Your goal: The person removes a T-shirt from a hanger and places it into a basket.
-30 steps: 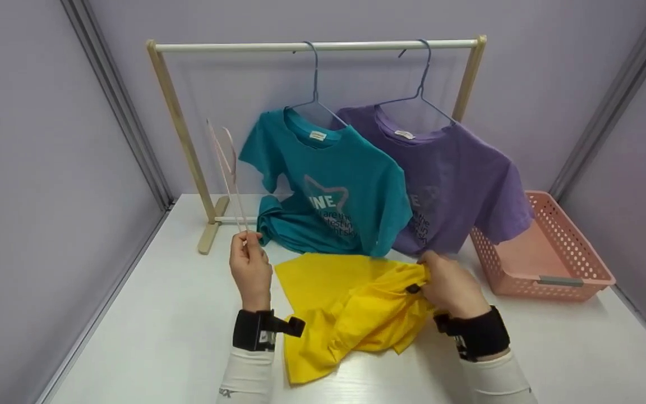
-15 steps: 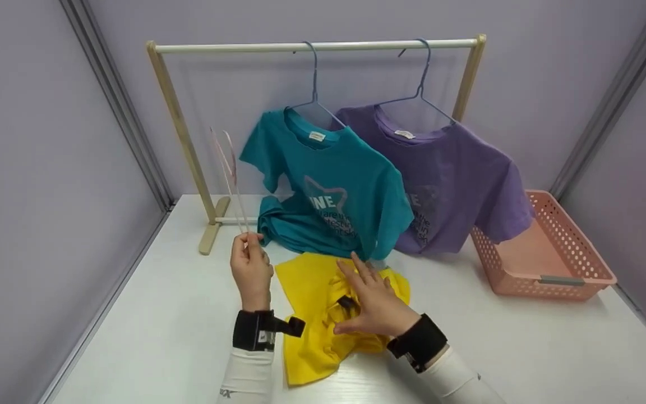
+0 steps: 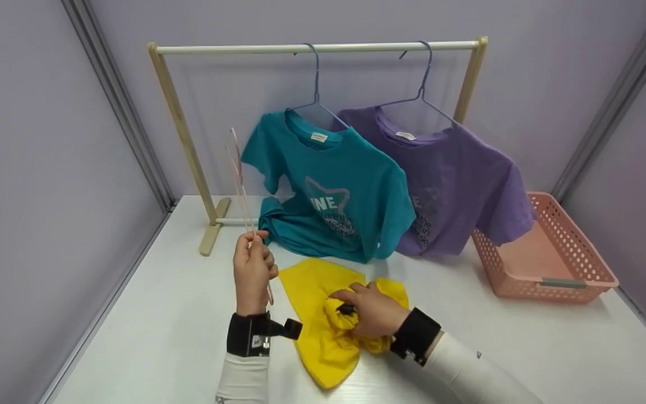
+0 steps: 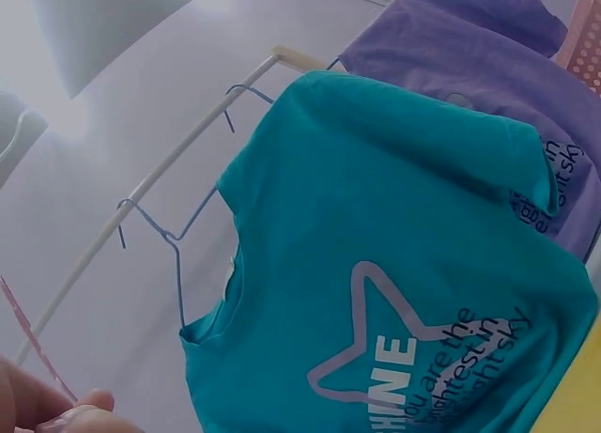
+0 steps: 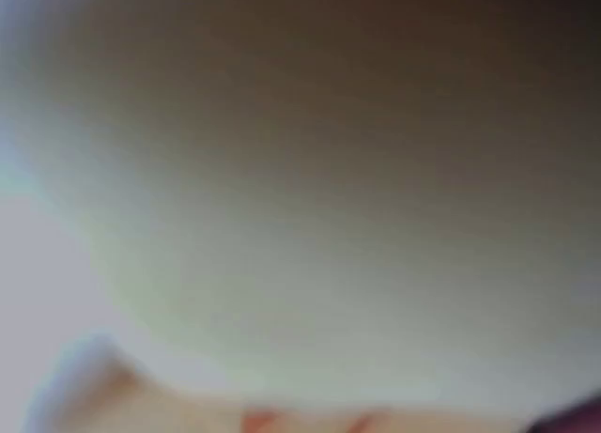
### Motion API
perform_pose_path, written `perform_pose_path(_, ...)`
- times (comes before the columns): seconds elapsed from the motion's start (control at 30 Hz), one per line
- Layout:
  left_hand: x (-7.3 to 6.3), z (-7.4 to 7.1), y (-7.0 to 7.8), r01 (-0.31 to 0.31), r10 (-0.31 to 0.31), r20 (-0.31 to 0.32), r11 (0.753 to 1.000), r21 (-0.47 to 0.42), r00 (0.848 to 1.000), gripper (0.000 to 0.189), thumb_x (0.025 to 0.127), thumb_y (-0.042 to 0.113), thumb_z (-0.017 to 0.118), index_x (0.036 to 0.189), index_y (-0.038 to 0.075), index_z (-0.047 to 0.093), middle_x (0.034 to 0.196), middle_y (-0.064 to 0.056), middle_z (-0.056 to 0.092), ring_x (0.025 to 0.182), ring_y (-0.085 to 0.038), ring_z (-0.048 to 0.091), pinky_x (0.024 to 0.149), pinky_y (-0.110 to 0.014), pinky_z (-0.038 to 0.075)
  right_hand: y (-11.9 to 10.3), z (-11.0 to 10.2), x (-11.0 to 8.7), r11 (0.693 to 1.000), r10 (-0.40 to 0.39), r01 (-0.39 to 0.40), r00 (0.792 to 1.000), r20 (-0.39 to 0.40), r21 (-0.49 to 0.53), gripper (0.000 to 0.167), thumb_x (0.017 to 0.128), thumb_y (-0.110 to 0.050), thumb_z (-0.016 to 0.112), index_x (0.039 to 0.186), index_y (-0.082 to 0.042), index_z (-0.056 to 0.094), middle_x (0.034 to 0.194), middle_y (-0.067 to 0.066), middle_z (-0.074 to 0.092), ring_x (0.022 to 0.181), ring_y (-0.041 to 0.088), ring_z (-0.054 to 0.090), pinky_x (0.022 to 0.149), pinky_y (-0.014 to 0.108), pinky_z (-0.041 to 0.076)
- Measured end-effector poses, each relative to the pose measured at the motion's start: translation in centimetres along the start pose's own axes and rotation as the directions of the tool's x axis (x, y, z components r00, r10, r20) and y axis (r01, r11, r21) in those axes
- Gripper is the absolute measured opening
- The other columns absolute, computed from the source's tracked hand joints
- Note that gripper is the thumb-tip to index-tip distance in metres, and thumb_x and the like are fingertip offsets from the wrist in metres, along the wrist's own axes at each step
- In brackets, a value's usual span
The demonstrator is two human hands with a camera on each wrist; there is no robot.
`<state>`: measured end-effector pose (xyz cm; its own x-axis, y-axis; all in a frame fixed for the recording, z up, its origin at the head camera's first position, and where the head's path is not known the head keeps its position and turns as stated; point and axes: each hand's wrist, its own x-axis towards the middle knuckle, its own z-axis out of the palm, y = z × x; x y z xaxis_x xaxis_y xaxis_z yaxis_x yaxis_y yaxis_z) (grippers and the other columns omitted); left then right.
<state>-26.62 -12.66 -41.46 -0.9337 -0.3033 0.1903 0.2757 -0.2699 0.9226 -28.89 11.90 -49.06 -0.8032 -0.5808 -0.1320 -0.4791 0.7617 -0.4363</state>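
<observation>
Two hands: left hand (image 3: 253, 270) gripping a thin pink hanger (image 3: 239, 175); right hand (image 3: 379, 312) curled onto bunched cloth.
Yellow garment: crumpled on the white counter (image 3: 177, 314), under the right hand, just right of the left hand.
Hanger: rising steeply above the left hand, one end showing below.
Basket: pink (image 3: 530, 252), well right of the right hand.
T-shirts: teal (image 3: 365, 179) and purple (image 3: 466, 168), hanging beyond the yellow garment.
Rack: white rail (image 3: 227, 50) behind.
</observation>
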Motion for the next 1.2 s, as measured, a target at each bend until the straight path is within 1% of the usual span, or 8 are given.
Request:
perform_pose_path(0.13,-0.1,-0.1,0.4,-0.021,0.021,0.017,1.000,-0.008,1.000,0.026,0.114,0.017,0.030,0.123,0.000,0.048,0.064,0.006,0.027,0.047,-0.006,0.023,0.047,-0.017,0.021,1.6,-1.5,-1.8,0.994,-0.046,0.050,0.998,-0.033,0.102,0.069,0.080,-0.013,0.087,0.142,-0.024,0.060,0.142,0.008,0.061,0.127,0.029,0.060,0.113,0.056,0.045)
perform_pose_path(0.3,0.2,-0.3,0.8,-0.028,0.028,0.014,1.000,-0.007,1.000,0.025,0.114,0.017,0.031,0.120,0.001,0.048,0.063,0.007,0.030,0.047,-0.004,0.026,0.046,-0.016,0.022,3.7,-4.9,-5.8,0.967,-0.081,0.138,0.964,-0.251,0.214,0.072,0.076,-0.009,0.091,0.141,-0.014,0.060,0.143,0.009,0.063,0.130,0.031,0.060,0.111,0.055,0.047)
perform_pose_path(0.47,0.9,-0.3,1.6,-0.024,0.024,0.013,0.999,-0.023,1.000,0.021,0.114,0.017,0.031,0.115,0.004,0.047,0.063,0.007,0.031,0.048,-0.004,0.028,0.046,-0.016,0.025,5.0,-9.0,-10.5,0.952,-0.079,0.215,0.861,-0.503,0.218,0.070,0.075,-0.006,0.091,0.139,-0.009,0.061,0.133,0.011,0.067,0.115,0.014,0.064,0.104,0.029,0.052)
perform_pose_path(0.6,1.7,-0.1,2.6,-0.016,0.017,0.024,1.000,-0.016,1.000,0.021,0.114,0.019,0.031,0.116,0.004,0.046,0.064,0.007,0.030,0.049,-0.005,0.028,0.047,-0.016,0.027,6.2,-12.0,-13.9,0.948,-0.054,0.243,0.761,-0.646,0.207,0.070,0.073,0.007,0.088,0.136,-0.006,0.062,0.125,-0.004,0.068,0.103,-0.001,0.059,0.095,0.008,0.044)
perform_pose_path(0.77,2.9,0.2,4.1,-0.005,0.005,0.038,1.000,0.017,0.999,0.024,0.114,0.020,0.029,0.120,0.002,0.044,0.065,0.007,0.030,0.050,-0.006,0.029,0.049,-0.017,0.030,8.4,-15.3,-17.7,0.967,0.090,0.116,0.674,-0.733,0.225,0.072,0.076,0.009,0.086,0.140,-0.008,0.059,0.124,-0.030,0.055,0.104,-0.005,0.053,0.091,0.004,0.038)
perform_pose_path(0.9,3.8,0.5,5.2,0.009,-0.010,0.032,0.999,0.048,0.999,0.023,0.115,0.021,0.029,0.120,0.005,0.045,0.066,0.006,0.032,0.050,-0.007,0.032,0.049,-0.017,0.033,10.6,-17.4,-19.9,0.955,0.228,0.025,0.580,-0.782,0.296,0.070,0.083,0.005,0.082,0.146,-0.012,0.056,0.124,-0.035,0.053,0.106,-0.006,0.050,0.087,0.005,0.037)
perform_pose_path(1.03,4.8,1.0,6.2,0.007,-0.009,0.026,0.998,0.058,1.000,0.022,0.115,0.022,0.030,0.119,0.007,0.045,0.067,0.005,0.034,0.051,-0.007,0.033,0.049,-0.016,0.035,12.8,-19.1,-21.3,0.876,0.463,-0.131,0.496,-0.735,0.463,0.070,0.092,-0.016,0.079,0.154,-0.027,0.048,0.119,-0.033,0.048,0.102,-0.005,0.047,0.089,0.012,0.045)
perform_pose_path(1.2,6.7,1.6,7.3,0.019,-0.019,-0.002,0.998,0.060,1.000,0.021,0.115,0.024,0.030,0.117,0.009,0.045,0.068,0.005,0.033,0.053,-0.007,0.033,0.050,-0.016,0.034,16.4,-20.4,-21.5,0.688,0.719,-0.279,0.391,-0.575,0.670,0.076,0.096,-0.037,0.073,0.160,-0.039,0.032,0.126,-0.026,0.046,0.108,-0.002,0.044,0.117,0.045,0.043)
